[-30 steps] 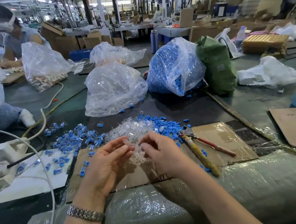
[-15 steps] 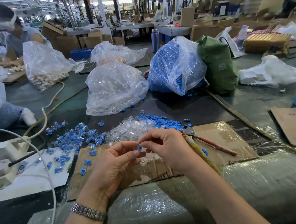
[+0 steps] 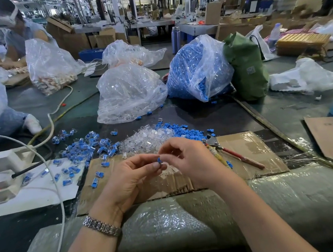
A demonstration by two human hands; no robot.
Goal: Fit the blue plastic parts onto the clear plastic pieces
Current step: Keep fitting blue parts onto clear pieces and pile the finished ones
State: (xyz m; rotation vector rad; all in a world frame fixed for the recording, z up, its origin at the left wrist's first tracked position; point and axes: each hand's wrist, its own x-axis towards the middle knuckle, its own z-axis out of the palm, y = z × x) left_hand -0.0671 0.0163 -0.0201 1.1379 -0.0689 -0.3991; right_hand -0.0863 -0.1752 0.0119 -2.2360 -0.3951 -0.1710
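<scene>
My left hand (image 3: 130, 179) and my right hand (image 3: 187, 160) meet over the cardboard sheet (image 3: 252, 147). Between their fingertips sits a small blue plastic part (image 3: 159, 160) pressed against a clear plastic piece (image 3: 162, 165), which both hands pinch. Behind the hands lies a heap of loose clear pieces (image 3: 146, 140). A pile of loose blue parts (image 3: 178, 129) lies to its right. Fitted blue-and-clear pieces (image 3: 85, 148) are scattered to the left.
Pliers with red handles (image 3: 230, 152) lie on the cardboard right of my hands. A bag of clear pieces (image 3: 129, 94) and a bag of blue parts (image 3: 194, 69) stand behind. A white power strip (image 3: 3, 169) with cables sits at left. Another person (image 3: 18, 32) works far left.
My hands have drawn closer to me, off the clear heap. A blue part now shows between the fingertips, pushed onto the clear piece.
</scene>
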